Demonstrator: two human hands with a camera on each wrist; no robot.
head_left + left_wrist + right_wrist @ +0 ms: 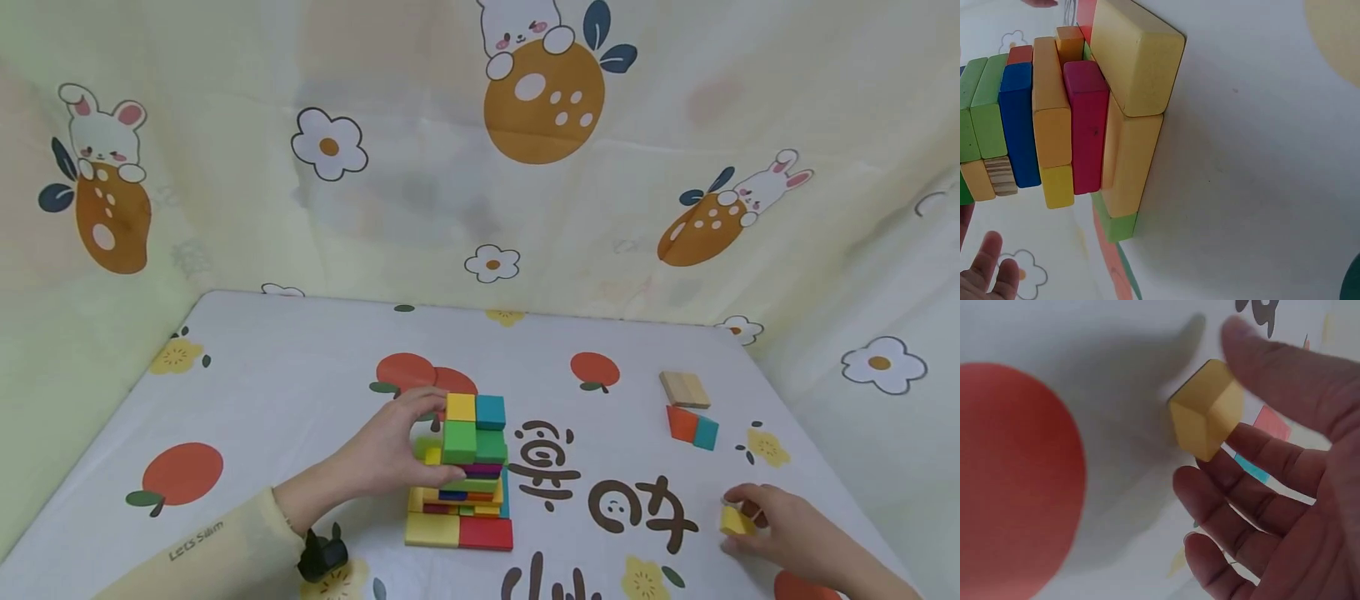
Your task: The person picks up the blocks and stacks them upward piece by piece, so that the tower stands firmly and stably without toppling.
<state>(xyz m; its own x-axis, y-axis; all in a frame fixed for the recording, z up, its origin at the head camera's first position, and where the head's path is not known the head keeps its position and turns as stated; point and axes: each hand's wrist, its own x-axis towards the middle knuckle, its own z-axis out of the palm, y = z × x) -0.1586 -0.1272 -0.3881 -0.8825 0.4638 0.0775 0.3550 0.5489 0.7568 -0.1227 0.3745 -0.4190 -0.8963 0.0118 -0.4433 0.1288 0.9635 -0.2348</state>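
Note:
A tall stack of coloured wooden blocks (459, 530) stands on the cloth, yellow and red at its base. My left hand (397, 442) reaches it from the left and holds its upper part, thumb in front and index finger at the back beside the top yellow block (461, 407). In the left wrist view its other fingers (986, 262) are spread beside the stack. At the right, my right hand (780, 533) has a small yellow block (737, 522) between thumb and fingers, close over the cloth. The thumb overlaps the block's corner in the right wrist view.
A plain wooden block (684, 389) lies at the back right, with a red block (682, 424) and a blue block (706, 433) just in front of it. The table is covered by a white printed cloth (285, 358). A patterned curtain (420, 217) hangs behind.

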